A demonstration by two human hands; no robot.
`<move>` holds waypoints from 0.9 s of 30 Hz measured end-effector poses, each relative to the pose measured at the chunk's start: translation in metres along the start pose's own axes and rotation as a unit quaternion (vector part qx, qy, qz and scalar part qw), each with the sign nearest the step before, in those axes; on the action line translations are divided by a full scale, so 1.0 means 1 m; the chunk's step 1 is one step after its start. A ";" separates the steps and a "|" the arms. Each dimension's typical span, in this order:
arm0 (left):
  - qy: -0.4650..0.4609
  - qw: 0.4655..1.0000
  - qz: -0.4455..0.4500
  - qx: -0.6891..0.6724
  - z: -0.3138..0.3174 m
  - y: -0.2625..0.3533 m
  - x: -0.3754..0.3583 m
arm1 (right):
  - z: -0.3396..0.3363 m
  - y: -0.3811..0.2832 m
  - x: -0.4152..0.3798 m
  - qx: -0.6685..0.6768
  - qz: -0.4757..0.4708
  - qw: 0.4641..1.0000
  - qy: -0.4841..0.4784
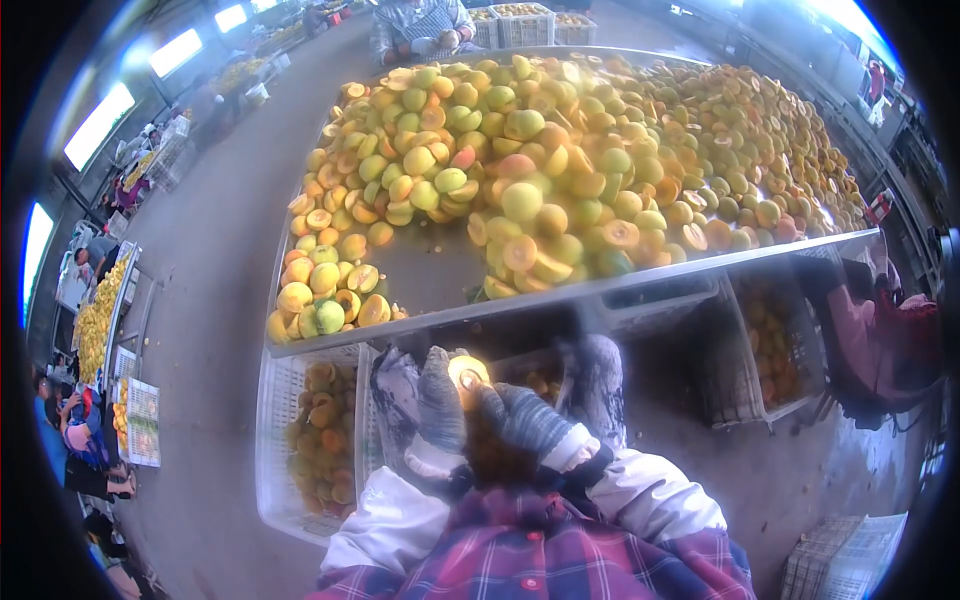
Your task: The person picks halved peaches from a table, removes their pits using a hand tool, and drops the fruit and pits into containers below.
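Note:
In front of my lap, below the table edge, my left hand [440,402] in a grey knit glove is closed around a cut peach half [468,371]. Its cut face points up, and a darker centre shows in it. My right hand [532,418], gloved in the same way, has its fingers curled together against the right side of that peach. Whatever those fingers grip is hidden or too small to name. Many whole and halved yellow-green peaches [420,160] lie heaped on the metal-rimmed table [600,290] just beyond my hands.
A white crate [265,440] of peaches stands at my left, and another crate [735,370] is under the table to the right. A person [420,30] works across the table. Someone in pink [890,330] sits at the right. Stacked crates [845,560] stand lower right.

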State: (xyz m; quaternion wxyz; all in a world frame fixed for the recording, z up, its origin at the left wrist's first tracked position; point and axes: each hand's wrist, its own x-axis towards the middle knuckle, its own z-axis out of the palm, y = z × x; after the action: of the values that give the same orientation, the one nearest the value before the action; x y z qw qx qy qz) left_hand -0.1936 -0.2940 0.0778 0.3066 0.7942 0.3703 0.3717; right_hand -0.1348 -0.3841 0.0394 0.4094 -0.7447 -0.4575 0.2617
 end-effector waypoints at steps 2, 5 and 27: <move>0.120 0.990 0.066 -0.013 0.029 -0.017 -0.013 | 0.000 0.001 -0.003 0.052 -0.010 0.998 0.017; 0.146 0.977 0.043 -0.147 0.064 -0.096 -0.032 | 0.000 0.010 -0.010 -0.135 -0.100 0.986 0.020; -0.073 0.925 0.358 0.104 0.028 -0.069 0.020 | -0.003 0.037 -0.011 0.161 0.079 0.983 -0.033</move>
State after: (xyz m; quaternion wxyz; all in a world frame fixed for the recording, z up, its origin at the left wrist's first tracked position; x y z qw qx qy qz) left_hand -0.1865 -0.2471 0.0176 0.0950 0.9261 0.0744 0.3576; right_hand -0.1201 -0.4042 0.0096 0.4865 -0.6940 -0.3622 0.3880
